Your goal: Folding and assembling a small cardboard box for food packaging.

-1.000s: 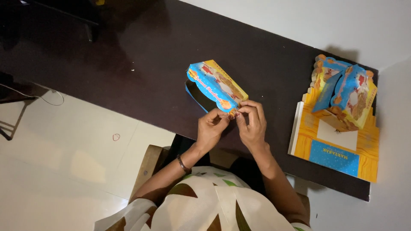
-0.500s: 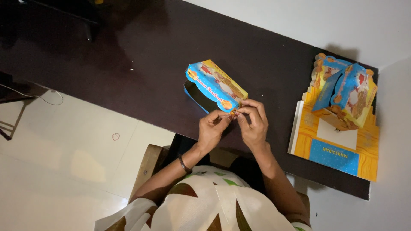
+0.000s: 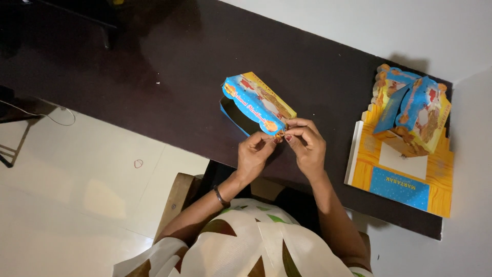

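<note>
Seen from above, a half-folded blue and yellow carton [image 3: 256,105] stands on a dark table [image 3: 154,77]. Left hand [image 3: 254,154] and right hand [image 3: 306,143] both pinch its near corner tab. Right of the carton, two finished boxes [image 3: 412,113] rest on flat sheets [image 3: 400,177].

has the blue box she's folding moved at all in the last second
No. The blue box sits at the same spot against the dark table's near edge and the stack of flat cartons on the right.
</note>
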